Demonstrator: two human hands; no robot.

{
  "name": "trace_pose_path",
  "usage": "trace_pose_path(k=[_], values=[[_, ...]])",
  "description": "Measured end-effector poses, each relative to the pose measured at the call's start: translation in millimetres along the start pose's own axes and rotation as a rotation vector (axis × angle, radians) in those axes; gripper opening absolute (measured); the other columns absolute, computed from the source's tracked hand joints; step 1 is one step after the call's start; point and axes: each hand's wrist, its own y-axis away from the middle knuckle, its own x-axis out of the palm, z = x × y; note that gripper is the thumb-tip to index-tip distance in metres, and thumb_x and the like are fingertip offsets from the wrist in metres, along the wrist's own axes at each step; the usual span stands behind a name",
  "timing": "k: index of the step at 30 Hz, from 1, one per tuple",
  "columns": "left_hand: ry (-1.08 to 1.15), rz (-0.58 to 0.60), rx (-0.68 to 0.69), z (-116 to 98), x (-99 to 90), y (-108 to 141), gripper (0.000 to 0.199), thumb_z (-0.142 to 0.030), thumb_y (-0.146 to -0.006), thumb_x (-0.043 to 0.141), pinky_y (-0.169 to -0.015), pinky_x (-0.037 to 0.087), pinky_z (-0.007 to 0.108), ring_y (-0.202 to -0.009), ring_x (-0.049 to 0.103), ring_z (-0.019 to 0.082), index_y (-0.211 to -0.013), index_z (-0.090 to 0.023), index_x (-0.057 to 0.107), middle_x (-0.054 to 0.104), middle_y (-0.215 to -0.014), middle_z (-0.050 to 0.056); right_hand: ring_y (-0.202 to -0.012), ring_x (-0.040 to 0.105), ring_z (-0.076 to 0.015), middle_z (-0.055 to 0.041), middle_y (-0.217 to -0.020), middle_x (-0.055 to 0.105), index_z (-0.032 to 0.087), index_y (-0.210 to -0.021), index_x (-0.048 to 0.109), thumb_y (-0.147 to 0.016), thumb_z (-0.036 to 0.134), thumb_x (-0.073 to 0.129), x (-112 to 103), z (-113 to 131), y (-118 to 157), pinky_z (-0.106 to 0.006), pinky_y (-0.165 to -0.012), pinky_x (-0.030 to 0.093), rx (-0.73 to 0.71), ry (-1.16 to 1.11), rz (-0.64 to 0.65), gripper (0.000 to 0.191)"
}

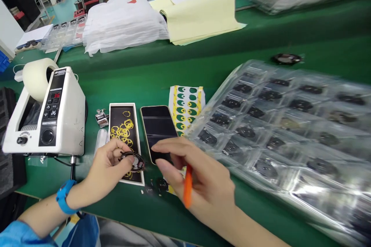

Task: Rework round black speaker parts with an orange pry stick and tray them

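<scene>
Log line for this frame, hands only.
left hand: round black part | right hand: orange stick, over black gold-edged phone | beside: black tray of yellow rings

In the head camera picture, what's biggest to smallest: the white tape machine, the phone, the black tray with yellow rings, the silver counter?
White tape machine, largest. Then the phone and the black tray with yellow rings, which look about the same, so I can't rank them. Smallest: the silver counter.

The red display (pixel 54 95) on the electronic tape dispenser (pixel 66 123) reads 36.
</scene>
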Motion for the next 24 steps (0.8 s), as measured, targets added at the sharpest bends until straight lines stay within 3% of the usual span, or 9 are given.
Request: trace_pose_path(k=[5,8,12,18,24], values=[[0.038,0.007,0.026,-3.2,-3.5,-2.5,0.017,-0.022,-0.065,0.072,-0.055,0.041,0.021,-0.055,0.051,0.009,-0.072,-0.016,0.057,0.055,-0.062,-0.004,-0.050,0.045,-0.0097,0.0010,-0.076,0.056,0.022,-0.097,0.053,-0.097,0.013,0.047,-3.5,-5.8,-2.5,-0.022,-0.045,0.038,0.052,-0.092,0.111,0.011],[0.060,0.062,-0.047,-4.3,-5.3,-1.7,0.016,-0.024,-0.067,0.070,-0.050,0.046,0.022,-0.048,0.055,0.010,-0.073,-0.016,0.056,0.055,-0.058,-0.005,-0.057,0.051,-0.0104,-0.0004,-0.081,0.059,0.022,-0.101,0.054,-0.098,0.014,0.047,2.4,-8.8,0.4,-0.022,-0.048,0.039,0.003,-0.111,0.180,0.011],[0.056,0.088,-0.085,-5.6,-5.3,-1.1,0.016,-0.024,-0.067,0.068,-0.041,0.041,0.019,-0.040,0.052,0.008,-0.072,-0.016,0.054,0.053,-0.055,-0.006,-0.069,0.057,-0.0119,-0.0013,-0.083,0.060,0.021,-0.099,0.052,-0.100,0.014,0.042,7.0,-9.1,2.6,-0.021,-0.056,0.042,-0.062,-0.093,0.253,0.012],[-0.045,0.052,-0.006,-9.0,-3.6,-2.6,0.011,-0.021,-0.064,0.063,-0.044,0.038,0.020,-0.044,0.044,0.006,-0.067,-0.017,0.054,0.049,-0.057,-0.006,-0.059,0.052,-0.0120,-0.0004,-0.076,0.057,0.021,-0.094,0.050,-0.102,0.016,0.036,9.1,-9.1,5.8,-0.022,-0.050,0.035,-0.098,-0.045,0.272,0.017],[-0.170,0.021,0.091,-9.6,-1.5,-2.2,0.007,-0.016,-0.061,0.059,-0.051,0.034,0.020,-0.056,0.042,0.008,-0.059,-0.016,0.052,0.048,-0.058,-0.005,-0.051,0.045,-0.0117,0.0011,-0.070,0.050,0.021,-0.082,0.046,-0.104,0.023,0.030,10.0,-5.5,10.3,-0.024,-0.048,0.032,-0.020,-0.089,0.354,0.027]])
